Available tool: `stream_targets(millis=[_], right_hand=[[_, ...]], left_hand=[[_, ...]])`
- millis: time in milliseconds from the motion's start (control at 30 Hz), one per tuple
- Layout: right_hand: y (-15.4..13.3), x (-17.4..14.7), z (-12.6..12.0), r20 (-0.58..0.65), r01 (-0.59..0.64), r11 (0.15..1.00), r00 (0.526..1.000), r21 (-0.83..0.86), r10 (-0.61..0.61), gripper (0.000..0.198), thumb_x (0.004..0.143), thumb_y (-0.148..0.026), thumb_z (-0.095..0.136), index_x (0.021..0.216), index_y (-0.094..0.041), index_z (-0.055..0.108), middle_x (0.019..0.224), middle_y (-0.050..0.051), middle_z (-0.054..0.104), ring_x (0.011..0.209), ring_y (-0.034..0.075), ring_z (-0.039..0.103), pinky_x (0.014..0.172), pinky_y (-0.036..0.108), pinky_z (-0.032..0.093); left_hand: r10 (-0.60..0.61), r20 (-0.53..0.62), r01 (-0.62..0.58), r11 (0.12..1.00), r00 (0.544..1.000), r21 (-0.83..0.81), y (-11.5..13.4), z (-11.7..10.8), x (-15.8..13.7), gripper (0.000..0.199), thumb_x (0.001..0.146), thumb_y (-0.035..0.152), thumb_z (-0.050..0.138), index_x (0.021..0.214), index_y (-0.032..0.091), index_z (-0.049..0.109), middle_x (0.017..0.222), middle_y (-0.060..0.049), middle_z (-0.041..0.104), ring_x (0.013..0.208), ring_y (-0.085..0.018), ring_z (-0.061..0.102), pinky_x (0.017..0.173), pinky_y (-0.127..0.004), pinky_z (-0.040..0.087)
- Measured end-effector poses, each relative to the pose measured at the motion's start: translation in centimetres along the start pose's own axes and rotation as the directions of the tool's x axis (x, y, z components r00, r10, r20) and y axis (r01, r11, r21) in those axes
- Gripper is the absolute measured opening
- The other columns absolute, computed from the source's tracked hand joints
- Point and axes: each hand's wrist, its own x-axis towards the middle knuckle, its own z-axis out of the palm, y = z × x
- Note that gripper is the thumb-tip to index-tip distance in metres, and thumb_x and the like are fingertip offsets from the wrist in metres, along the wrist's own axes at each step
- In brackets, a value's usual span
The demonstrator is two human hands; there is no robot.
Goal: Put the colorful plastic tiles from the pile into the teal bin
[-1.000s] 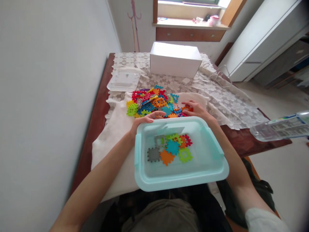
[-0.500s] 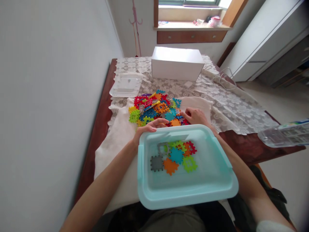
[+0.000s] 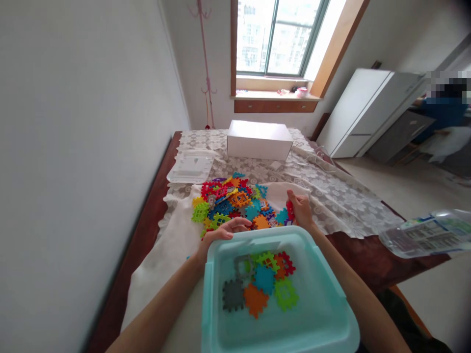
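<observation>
A light-blue plastic bin tilts toward me between my forearms. Inside it lie several notched building tiles, among them a blue tile, an orange tile and a grey tile. Beyond its far rim spreads a heap of colourful tiles on white cloth. My left hand is at the bin's far left corner, fingers stretched over the heap's near edge; its palm side is hidden. At the heap's right side, my right hand pinches a red tile, thumb up.
Behind the heap stand a white box and a clear plastic lid or tray. A clear plastic bottle is at the table's right edge. The wall runs close along the left. A person is at the far right.
The view has tilted up, showing more window. My right hand has lifted from the heap's edge, now with a red tile in its fingers. My left hand has hardly shifted.
</observation>
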Motion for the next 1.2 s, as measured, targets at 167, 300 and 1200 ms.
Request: stream_targets(millis=[167, 300, 1200], right_hand=[[-1.4, 0.0, 0.6, 0.016, -0.01, 0.881, 1.0, 0.474, 0.003, 0.069, 0.077, -0.084, 0.076, 0.052, -0.025, 0.051, 0.048, -0.004, 0.044, 0.045, 0.011, 0.039, 0.044, 0.028, 0.032], [-2.4, 0.2, 0.3, 0.163, 0.003, 0.815, 0.98, 0.579, -0.119, 0.073, 0.088, -0.077, 0.071, 0.047, -0.026, 0.038, 0.045, -0.006, 0.03, 0.041, 0.011, 0.029, 0.041, 0.03, 0.03], [-6.9, -0.6, -1.0, 0.418, -0.027, 0.739, 0.838, 0.673, -0.35, 0.044, 0.091, -0.069, 0.072, 0.081, -0.026, 0.077, 0.079, 0.005, 0.062, 0.073, 0.021, 0.061, 0.064, 0.035, 0.051]], left_hand=[[0.044, 0.006, -0.044, 0.999, 0.999, 0.014, -0.7, -1.0, 0.2, 0.058, 0.065, 0.031, 0.068, 0.121, 0.015, 0.077, 0.092, -0.006, 0.07, 0.076, -0.017, 0.062, 0.07, -0.026, 0.048], [0.051, -0.002, -0.05, 0.998, 0.999, 0.028, -1.3, -1.7, 0.7, 0.061, 0.062, 0.031, 0.065, 0.119, 0.016, 0.078, 0.097, -0.007, 0.07, 0.079, -0.018, 0.062, 0.071, -0.027, 0.047], [0.061, -0.075, -0.062, 0.998, 0.995, -0.008, -1.7, -2.1, 0.9, 0.051, 0.06, 0.031, 0.066, 0.106, 0.016, 0.084, 0.098, -0.011, 0.077, 0.078, -0.021, 0.065, 0.072, -0.028, 0.045]])
